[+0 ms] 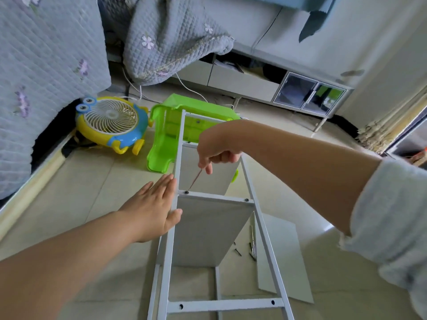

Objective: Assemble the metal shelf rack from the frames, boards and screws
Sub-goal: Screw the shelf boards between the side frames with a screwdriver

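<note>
A white metal ladder frame (261, 213) lies on top of upright white boards (205, 234) on the floor. My right hand (215, 151) grips a screwdriver (195, 180) whose tip sits on a screw (186, 192) at the left end of a crossbar. My left hand (152, 209), fingers straight, presses flat against the frame's left rail beside that screw. A second screw (246, 200) sits at the crossbar's right end. The near crossbar (225, 304) shows two empty holes.
A loose white board (282, 257) lies on the tiled floor at the right, with several dark screws (238, 251) and a slim tool (253, 241) beside it. A green plastic stool (166, 135) and a yellow toy fan (111, 123) lie behind. A quilt-covered bed stands at the left.
</note>
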The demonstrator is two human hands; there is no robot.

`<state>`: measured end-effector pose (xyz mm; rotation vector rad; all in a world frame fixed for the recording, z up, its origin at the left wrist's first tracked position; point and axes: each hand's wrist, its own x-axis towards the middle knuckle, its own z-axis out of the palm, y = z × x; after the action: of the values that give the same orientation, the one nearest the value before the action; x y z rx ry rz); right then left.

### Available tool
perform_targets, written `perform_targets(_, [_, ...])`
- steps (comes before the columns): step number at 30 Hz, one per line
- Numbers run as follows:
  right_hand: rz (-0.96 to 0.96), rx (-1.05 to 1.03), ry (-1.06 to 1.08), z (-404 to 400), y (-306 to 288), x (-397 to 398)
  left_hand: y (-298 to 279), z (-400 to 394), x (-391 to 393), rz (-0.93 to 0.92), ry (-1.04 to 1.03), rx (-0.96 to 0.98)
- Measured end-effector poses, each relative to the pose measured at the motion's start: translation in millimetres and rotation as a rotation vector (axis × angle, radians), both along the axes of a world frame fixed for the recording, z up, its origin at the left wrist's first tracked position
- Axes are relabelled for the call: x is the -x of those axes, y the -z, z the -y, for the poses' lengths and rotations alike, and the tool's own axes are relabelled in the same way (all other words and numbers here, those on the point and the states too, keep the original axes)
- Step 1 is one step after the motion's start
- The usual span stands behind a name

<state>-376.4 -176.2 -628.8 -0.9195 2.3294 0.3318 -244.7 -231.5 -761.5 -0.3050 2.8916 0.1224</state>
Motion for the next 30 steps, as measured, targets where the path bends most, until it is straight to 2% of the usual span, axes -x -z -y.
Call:
perform_targets(3, [-0.02,0.056,-0.036,-11.3,3.4,-0.2,-6.3,0.8,2.5,0.048,-0.02,0.009])
perform_targets(6, [-0.204,0.115,-0.28,-17.7,3.2,-7.7,-10.5,0.9,5.6,0.087,-0.021,0.054])
perform_targets(9, [-0.284,0.169,-0.478,-17.4,-1.8,-18.8,-11.6,0.0,7.0,0.101,-0.018,0.084])
perform_targets(13, [-0.448,0.131,-0.78,-17.0,-9.2,-28.1,-12.0,-1.2,6.9,0.107,-0.034,0.07])
perform_targets(15, [-0.503,0.079,-0.865,-16.6,-9.4,-28.9,-10.5,-1.3,6.2,0.097,-0.039,0.047])
perform_targets(17, [-0.502,0.061,-0.826,-14.6,-6.0,-29.8,-8.8,-0.8,5.5,0.094,-0.046,0.02])
perform_targets(19, [-0.442,0.054,-0.637,-9.2,-3.8,-32.6,-7.5,0.2,6.7,0.093,-0.055,-0.007])
perform_targets(22, [-0.264,0.041,-0.337,4.1,-4.5,-31.9,-9.1,0.6,7.7,0.102,-0.053,-0.022])
perform_targets(25, [-0.097,-0.008,-0.132,8.2,-4.1,-25.3,-9.6,-0.8,5.9,0.11,-0.049,-0.007])
perform_targets(28, [-0.101,0.082,-0.108,-4.7,-4.8,-21.0,-10.4,-1.3,5.6,0.108,-0.054,0.006])
perform_targets(30, [-0.154,0.122,-0.17,-13.6,-5.1,-20.7,-11.7,-0.3,5.8,0.101,-0.054,0.016])
